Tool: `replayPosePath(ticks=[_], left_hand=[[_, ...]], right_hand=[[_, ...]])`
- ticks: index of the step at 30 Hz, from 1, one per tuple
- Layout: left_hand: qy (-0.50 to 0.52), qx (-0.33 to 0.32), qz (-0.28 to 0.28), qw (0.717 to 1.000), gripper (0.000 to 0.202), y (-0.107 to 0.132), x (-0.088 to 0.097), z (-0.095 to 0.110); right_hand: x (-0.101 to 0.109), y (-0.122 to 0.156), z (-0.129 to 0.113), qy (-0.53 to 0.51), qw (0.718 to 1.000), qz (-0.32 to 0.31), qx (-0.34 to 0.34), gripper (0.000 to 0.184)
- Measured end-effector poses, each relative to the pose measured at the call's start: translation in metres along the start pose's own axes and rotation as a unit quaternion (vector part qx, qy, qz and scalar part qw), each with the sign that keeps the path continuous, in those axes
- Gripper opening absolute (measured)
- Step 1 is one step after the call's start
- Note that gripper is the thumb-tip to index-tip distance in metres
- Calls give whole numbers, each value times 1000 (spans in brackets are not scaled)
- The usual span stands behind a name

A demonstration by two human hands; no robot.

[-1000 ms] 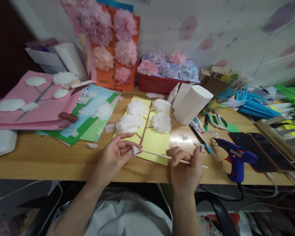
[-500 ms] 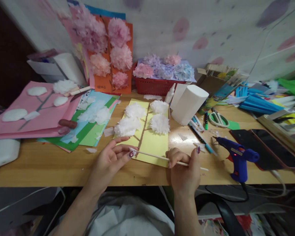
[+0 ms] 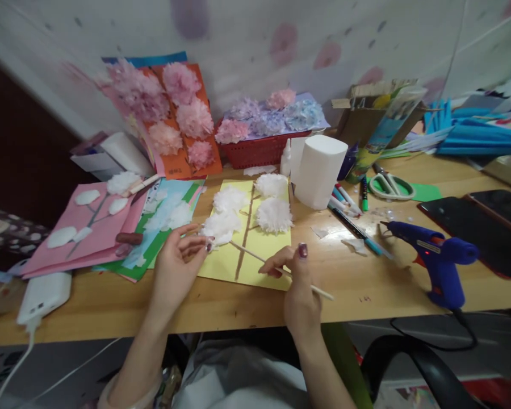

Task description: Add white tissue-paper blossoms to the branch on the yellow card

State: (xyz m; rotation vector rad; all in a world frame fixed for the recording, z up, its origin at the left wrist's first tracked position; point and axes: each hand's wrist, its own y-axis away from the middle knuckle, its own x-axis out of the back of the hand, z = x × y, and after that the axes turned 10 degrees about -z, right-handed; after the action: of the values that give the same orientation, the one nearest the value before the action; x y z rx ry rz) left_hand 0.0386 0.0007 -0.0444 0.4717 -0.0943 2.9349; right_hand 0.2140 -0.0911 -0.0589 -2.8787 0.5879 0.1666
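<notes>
My right hand (image 3: 300, 284) grips a thin white stick (image 3: 255, 253), its far tip pointing left over a sheet of yellow paper (image 3: 264, 272). Thumb and fingers of my left hand (image 3: 176, 264) are pinched on a bit of white tissue paper (image 3: 211, 243), at the lower edge of a fluffy white paper flower (image 3: 221, 226); whether the bit is separate from the flower I cannot tell. The stick's tip is a little right of my left fingertips. More white flowers (image 3: 274, 215) sit on the yellow sheet, either side of a brown drawn stem (image 3: 241, 258).
On the right lie a blue glue gun (image 3: 434, 255), phones (image 3: 460, 236), scissors (image 3: 392, 186) and pens (image 3: 357, 230). Behind stand a white paper roll (image 3: 321, 170), a small white bottle (image 3: 285, 159) and a red basket (image 3: 259, 153). Pink sheets (image 3: 97, 227) and a white plug-in device (image 3: 45, 295) lie left.
The stick's tip has come away from my left fingertips and now points at the yellow sheet. My left hand has moved left, to the lower left flower. The camera view has shifted.
</notes>
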Motion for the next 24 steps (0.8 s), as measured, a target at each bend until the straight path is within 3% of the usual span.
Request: replayPosePath(ticks=[5,9,24], left_hand=[[-151,-36,-9,988,48,-15,-14,-3],[-216,-47,-2,975,47,-19,-17,-4],[-223,-24,-14,974,49,-26,-13,-4]], right_hand=[[-11,3,8,41,998,-42,28,64],[-16,3,12,77,993,-74,41,58],[-32,-5,4,154,980,-115,45,55]])
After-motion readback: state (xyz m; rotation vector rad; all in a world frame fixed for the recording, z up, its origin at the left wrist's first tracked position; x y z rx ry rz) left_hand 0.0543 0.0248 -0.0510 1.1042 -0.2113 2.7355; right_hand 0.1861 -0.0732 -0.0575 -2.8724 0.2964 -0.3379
